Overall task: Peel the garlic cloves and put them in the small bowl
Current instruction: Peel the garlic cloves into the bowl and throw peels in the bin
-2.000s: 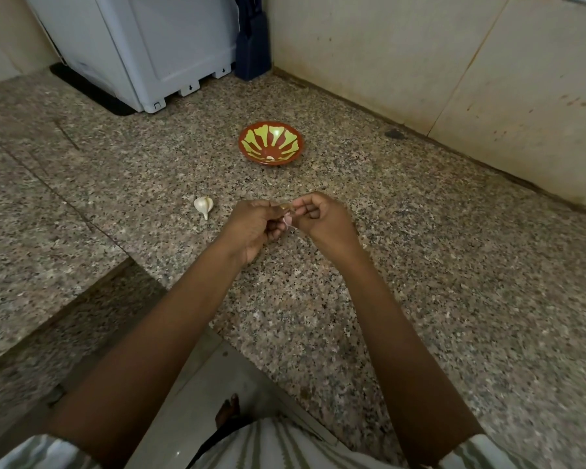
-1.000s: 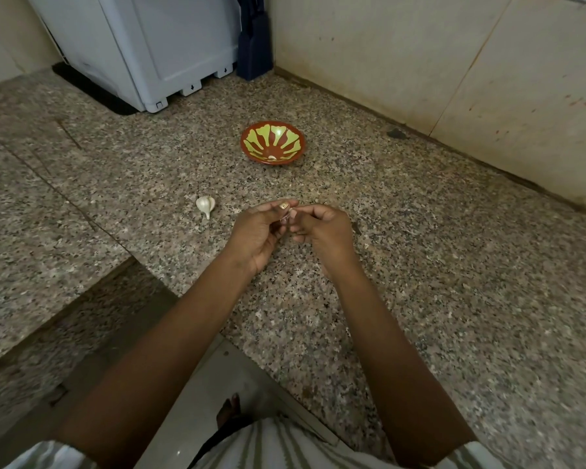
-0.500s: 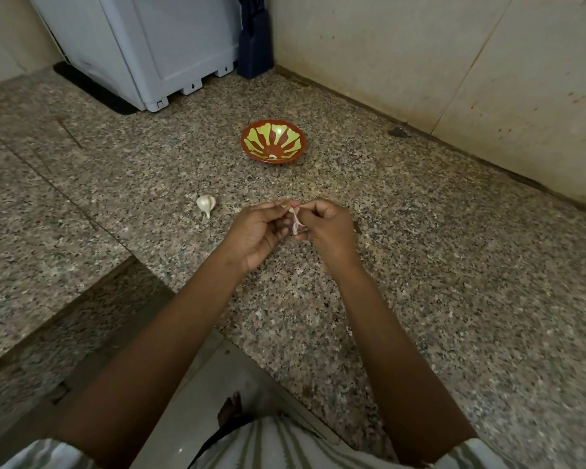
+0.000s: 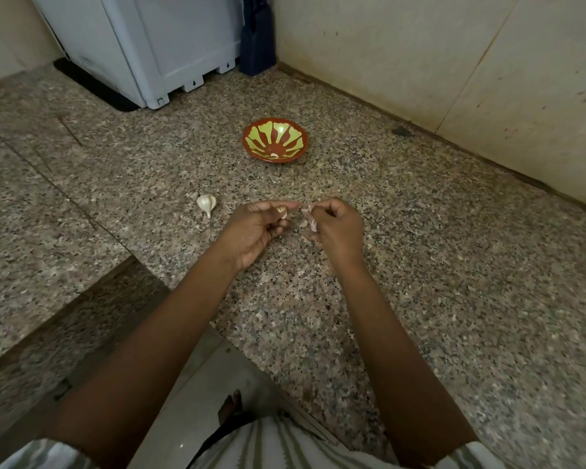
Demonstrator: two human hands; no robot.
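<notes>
Near bowl [image 4: 251, 142] & bulb [image 4: 206, 203], L grip [image 4: 256, 230] pinches clove [image 4: 284, 215], R grip [image 4: 339, 228] pinches skin [image 4: 311, 221].

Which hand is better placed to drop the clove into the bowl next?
Probably left: the left hand pinches the pale clove, while the right hand holds loose pinkish skin. The bowl lies ahead of both.

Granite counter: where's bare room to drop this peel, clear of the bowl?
Widest bare patch: right of the right hand, which pinches the peel, out to the wall. Another: between the small bowl and the white appliance. Tightest: the strip between bowl, garlic bulb and the left hand gripping a clove.
</notes>
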